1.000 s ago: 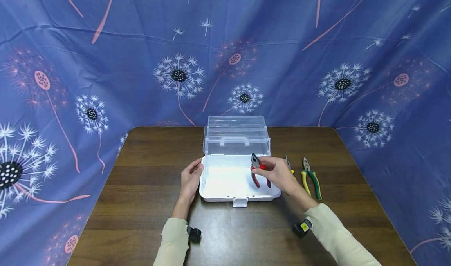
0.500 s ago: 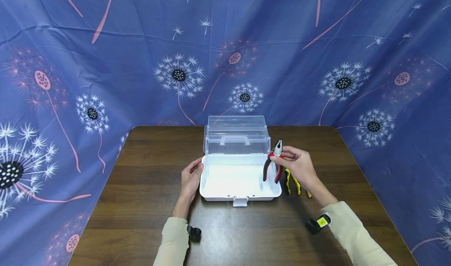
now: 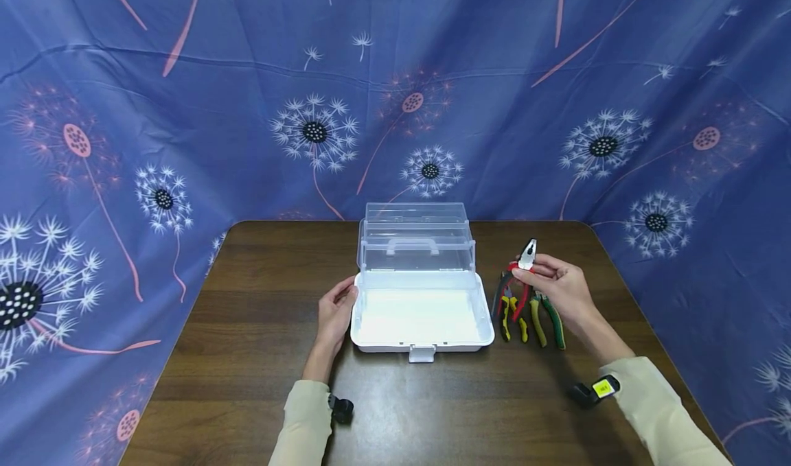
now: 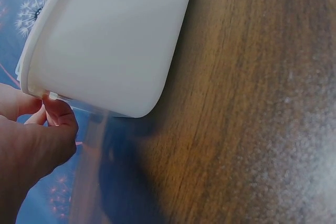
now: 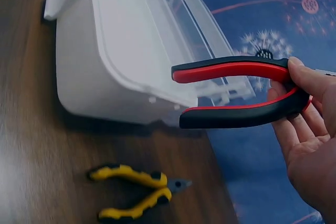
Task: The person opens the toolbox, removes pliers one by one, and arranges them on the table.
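A white toolbox (image 3: pixel 426 318) stands on the table with its clear lid (image 3: pixel 417 229) raised at the back. My left hand (image 3: pixel 336 311) pinches the rim at the box's rear left corner, thumb and fingertips meeting there in the left wrist view. Right of the box, my right hand (image 3: pixel 559 284) holds red-and-black combination pliers (image 5: pixel 247 114) near the pivot, above the table. Their handles are spread and point toward the box in the right wrist view. Below them lie yellow-and-black pliers (image 5: pixel 139 184). Green-and-yellow pliers (image 3: pixel 553 323) lie just to the right, their heads partly hidden by my hand.
The brown wooden table (image 3: pixel 266 281) reaches back to a blue curtain (image 3: pixel 247 130) with a dandelion print. A white latch (image 3: pixel 422 354) hangs at the box's front. Dark wrist cameras (image 3: pixel 342 411) sit on both sleeves.
My right hand has carried the red-and-black pliers from over the box's interior to the right, above the other pliers. The left hand and the box have stayed in place.
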`<state>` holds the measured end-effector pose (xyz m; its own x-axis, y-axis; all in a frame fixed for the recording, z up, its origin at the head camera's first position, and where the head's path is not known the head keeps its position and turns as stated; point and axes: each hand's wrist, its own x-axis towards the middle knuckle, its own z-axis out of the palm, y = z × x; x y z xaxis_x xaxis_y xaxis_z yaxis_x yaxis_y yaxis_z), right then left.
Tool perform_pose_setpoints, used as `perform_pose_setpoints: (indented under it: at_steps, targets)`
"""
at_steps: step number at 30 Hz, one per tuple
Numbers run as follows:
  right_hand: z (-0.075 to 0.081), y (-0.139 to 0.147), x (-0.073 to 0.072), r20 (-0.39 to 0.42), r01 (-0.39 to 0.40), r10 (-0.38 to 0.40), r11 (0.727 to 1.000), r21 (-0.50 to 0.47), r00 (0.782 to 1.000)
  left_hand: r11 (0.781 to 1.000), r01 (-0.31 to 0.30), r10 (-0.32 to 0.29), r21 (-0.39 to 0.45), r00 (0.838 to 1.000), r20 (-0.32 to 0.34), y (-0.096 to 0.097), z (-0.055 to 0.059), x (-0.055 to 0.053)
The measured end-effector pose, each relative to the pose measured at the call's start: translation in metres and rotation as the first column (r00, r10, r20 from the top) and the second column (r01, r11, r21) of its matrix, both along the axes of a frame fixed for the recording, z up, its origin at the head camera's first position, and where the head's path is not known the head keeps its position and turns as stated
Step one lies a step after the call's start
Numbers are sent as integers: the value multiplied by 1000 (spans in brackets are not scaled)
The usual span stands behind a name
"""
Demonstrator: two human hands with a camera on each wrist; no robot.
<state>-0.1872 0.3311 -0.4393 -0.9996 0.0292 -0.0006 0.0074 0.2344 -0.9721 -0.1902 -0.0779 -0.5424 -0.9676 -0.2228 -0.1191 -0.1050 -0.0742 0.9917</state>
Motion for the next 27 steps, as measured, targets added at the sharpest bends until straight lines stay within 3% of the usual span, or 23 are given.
perform_pose_setpoints:
  at_steps: [12,18,22,27]
  targets:
    - [-14,43,3,89,15,-17,1000,22,996,1000,-10,10,-9,1000,11,-1,-2,-2]
    - [-22,68,4,121,32,-44,994,101,992,1000,-11,11,5,1000,-9,0,-3,-1]
    - [-27,82,5,154,44,-77,977,208,985,1000,-7,8,21,1000,-15,0,-5,-2]
    - [-32,99,4,197,30,-87,962,273,977,1000,5,-4,21,1000,-16,-1,-5,-2]
